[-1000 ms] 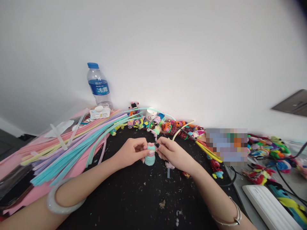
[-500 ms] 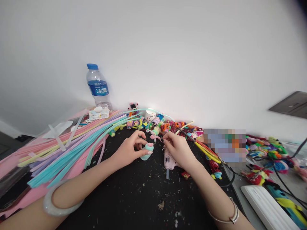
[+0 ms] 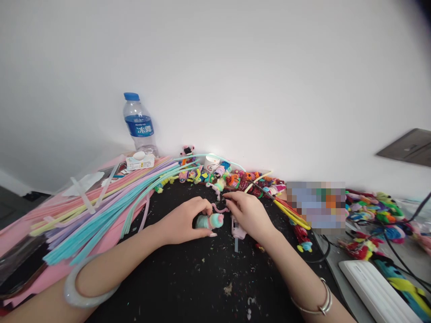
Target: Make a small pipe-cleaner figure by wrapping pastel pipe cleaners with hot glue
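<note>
My left hand (image 3: 183, 220) is closed round a small teal and pink fuzzy figure (image 3: 210, 221), which lies on its side on the black mat (image 3: 202, 278). My right hand (image 3: 247, 213) pinches a curled pink pipe cleaner piece (image 3: 219, 209) just above the figure's pink end. A pink glue gun (image 3: 237, 232) lies on the mat under my right hand. A pale bangle sits on my left wrist and a silver one on my right.
Long pastel pipe cleaners (image 3: 101, 206) fan out on the left. A water bottle (image 3: 139, 123) stands by the wall. Small colourful figures (image 3: 235, 179) line the back. Yellow sticks (image 3: 289, 211), more figures (image 3: 377, 211), cables and a white device (image 3: 380, 294) lie at right.
The left hand has turned the figure from upright onto its side and lowered it. The right hand picked up the curled pink piece and brought it to the figure.
</note>
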{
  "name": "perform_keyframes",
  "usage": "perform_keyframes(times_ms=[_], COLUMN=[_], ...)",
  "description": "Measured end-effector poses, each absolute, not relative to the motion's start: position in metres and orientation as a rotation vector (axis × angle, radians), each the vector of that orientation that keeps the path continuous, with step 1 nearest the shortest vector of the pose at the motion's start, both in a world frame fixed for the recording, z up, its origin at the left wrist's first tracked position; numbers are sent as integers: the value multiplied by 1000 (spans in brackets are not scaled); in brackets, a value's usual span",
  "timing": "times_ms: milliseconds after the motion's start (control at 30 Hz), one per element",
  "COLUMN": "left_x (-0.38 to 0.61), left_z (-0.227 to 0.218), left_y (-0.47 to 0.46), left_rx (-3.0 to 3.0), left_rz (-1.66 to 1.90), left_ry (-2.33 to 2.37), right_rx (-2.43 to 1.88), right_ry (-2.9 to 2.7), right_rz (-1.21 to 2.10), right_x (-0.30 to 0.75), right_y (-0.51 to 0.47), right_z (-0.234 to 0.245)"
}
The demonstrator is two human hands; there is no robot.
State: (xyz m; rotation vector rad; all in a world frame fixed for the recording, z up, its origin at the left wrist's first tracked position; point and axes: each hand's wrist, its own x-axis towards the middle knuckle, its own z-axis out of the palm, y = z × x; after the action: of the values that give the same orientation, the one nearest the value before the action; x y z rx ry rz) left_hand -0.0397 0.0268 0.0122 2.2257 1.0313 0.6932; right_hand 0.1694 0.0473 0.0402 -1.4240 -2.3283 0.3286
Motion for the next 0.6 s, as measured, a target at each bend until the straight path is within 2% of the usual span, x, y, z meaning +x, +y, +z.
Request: perform_keyframes(times_ms=[233, 433, 600], left_x=[-40, -39, -39], left_z=[17, 15, 15], left_y=[23, 25, 26], left_rx=[2291, 2296, 2330], left_rz=[586, 561, 555], left_ry=[992, 1034, 1068], right_rx=[-1601, -1713, -1732], right_ry=[-2339, -2357, -2399], right_rz=[187, 351, 295], right_x=[207, 220, 218], right_y=[28, 4, -1], right_z=[47, 36, 30])
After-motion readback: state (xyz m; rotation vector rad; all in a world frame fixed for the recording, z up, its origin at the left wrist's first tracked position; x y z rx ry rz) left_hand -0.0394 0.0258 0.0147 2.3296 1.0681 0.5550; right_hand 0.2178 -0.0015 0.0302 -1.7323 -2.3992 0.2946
